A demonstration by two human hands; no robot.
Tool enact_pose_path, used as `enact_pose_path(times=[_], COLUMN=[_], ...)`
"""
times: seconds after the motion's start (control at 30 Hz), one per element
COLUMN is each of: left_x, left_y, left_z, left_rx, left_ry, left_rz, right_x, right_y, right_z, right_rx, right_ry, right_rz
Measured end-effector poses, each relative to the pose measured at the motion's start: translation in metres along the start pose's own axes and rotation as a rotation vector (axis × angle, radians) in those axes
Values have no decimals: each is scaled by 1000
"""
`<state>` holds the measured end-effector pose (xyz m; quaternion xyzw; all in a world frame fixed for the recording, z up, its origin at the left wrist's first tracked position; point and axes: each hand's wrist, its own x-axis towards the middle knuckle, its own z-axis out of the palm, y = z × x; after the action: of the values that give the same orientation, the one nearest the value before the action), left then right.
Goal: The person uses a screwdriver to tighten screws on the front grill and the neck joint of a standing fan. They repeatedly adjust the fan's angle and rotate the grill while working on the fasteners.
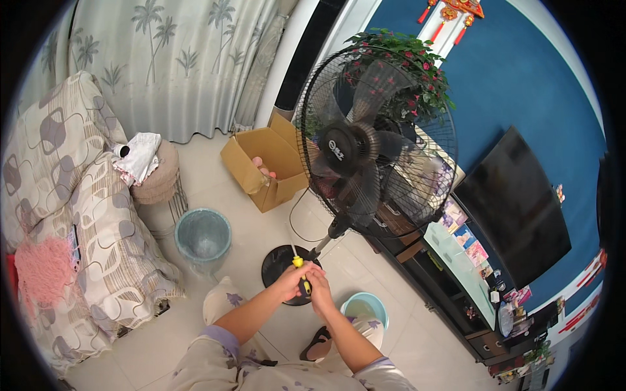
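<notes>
In front of me, low in the view, both hands meet around a screwdriver (298, 262) with a yellow and black handle. Its thin metal shaft points away from me. My left hand (291, 282) is closed against the handle's left side. From the right, my right hand (318, 287) presses its fingers on the same handle; some fingertips are hidden. Just beyond the hands rises a black pedestal fan (342, 153) with a round wire guard and dark translucent blades. Its pole (321, 248) leans up to the right from a round black base (274, 264), partly behind my hands.
An open cardboard box (251, 163) holds pinkish items. A grey-blue bucket (203, 236) stands left, a light blue basin (365, 309) right by my foot. At left is a covered sofa (98, 215); at right, a television (515, 202) above a dark cabinet (450, 306).
</notes>
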<state>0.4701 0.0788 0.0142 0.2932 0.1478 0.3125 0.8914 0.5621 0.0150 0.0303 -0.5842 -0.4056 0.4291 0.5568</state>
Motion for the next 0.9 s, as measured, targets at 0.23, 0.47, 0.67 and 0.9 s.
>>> enact_pose_path(times=[0.23,0.47,0.67,0.9], left_x=[-9,-19,-19,-19], left_y=[53,64,68,66], left_z=[-25,-18,-20,-21], left_rx=[-232,-181,-229,-307], left_ry=[362,279,291,303], left_rz=[266,307,290,331], right_x=[116,218,226,235], right_y=[-21,-52,-62,-71], right_z=[-61,-111,-139,-173], right_rx=[-508,-67,267,419], right_ry=[545,531,423,343], right_rz=[-215,-437,-381,-337])
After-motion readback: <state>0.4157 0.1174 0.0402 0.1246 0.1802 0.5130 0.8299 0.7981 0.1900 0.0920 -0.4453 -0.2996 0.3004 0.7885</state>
